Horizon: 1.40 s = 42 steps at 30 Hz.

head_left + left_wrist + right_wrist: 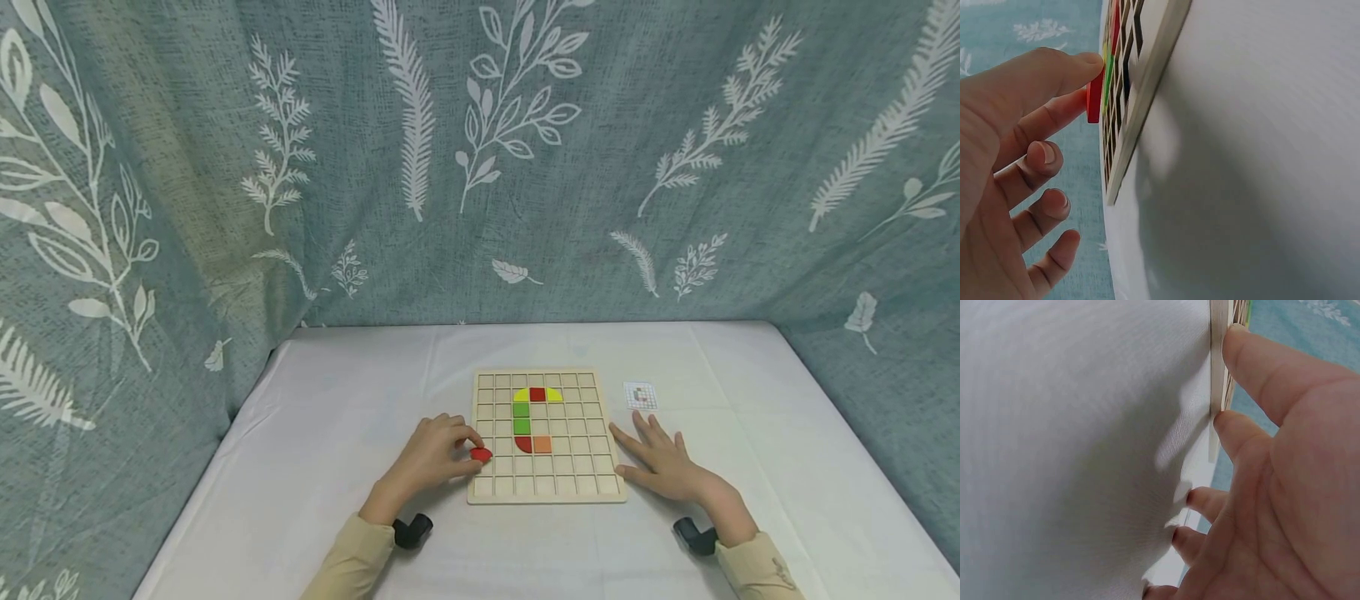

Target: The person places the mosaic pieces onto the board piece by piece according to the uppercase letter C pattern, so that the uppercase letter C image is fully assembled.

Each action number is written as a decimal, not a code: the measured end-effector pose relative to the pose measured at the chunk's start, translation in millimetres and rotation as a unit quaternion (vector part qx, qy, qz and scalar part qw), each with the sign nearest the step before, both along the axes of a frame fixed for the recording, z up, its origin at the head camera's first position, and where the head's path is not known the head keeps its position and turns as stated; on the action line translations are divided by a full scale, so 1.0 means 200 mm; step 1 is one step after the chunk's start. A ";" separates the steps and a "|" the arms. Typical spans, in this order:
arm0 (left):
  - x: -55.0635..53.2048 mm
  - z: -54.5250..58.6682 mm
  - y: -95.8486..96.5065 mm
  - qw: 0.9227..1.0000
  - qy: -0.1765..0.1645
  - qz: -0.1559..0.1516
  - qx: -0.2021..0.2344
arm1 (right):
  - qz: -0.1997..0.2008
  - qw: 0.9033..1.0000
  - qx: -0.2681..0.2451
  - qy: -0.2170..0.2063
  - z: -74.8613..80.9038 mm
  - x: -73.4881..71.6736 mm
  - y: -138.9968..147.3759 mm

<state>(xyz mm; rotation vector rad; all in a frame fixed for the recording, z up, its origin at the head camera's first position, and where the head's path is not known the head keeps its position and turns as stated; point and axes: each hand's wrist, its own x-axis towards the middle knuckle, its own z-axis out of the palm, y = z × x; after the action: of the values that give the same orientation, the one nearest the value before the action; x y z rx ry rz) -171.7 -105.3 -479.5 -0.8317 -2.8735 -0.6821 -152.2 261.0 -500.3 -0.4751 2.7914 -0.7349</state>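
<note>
My left hand [435, 450] pinches a red rounded tile [481, 455] between thumb and forefinger over the left edge of the wooden grid board [585, 492]. In the left wrist view the red tile [1093, 100] stands on edge at the fingertips, and the other fingers curl loosely. Spread out at the board's right edge is my right hand [663, 462], its thumb and forefinger touching the rim in the right wrist view. On the board lie yellow quarter-round tiles [521, 395], a red square [537, 394], green squares [521, 410], a red quarter-round [523, 444] and an orange square [542, 444].
A small printed card [641, 395] with a grid pattern lies right of the board, just beyond the right fingertips. White cloth [360, 367] covers the table. A patterned blue-green curtain [450, 250] hangs behind it. Dark wrist devices [413, 531] sit below both hands.
</note>
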 end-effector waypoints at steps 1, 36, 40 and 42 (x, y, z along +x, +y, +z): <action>0.00 0.00 0.01 1.000 -0.003 -0.002 0.001 | 0.001 1.000 -0.001 0.000 0.00 0.00 0.00; -0.15 -0.03 0.31 0.997 0.004 -0.081 -0.021 | 0.000 1.000 -0.001 -0.003 0.00 -0.01 0.00; -0.15 -0.04 0.32 0.996 -0.007 -0.081 -0.024 | 0.001 1.000 -0.002 -0.003 0.00 -0.01 0.00; -0.16 -0.04 0.33 0.996 -0.007 -0.082 -0.028 | 0.001 1.000 -0.003 -0.002 0.00 -0.01 0.00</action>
<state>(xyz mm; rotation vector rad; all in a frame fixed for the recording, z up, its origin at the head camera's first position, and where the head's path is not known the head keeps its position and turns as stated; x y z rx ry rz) -203.4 -38.9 -486.6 -1.0842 -2.8719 -0.6276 -153.4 261.8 -501.0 -0.4763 2.7849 -0.7428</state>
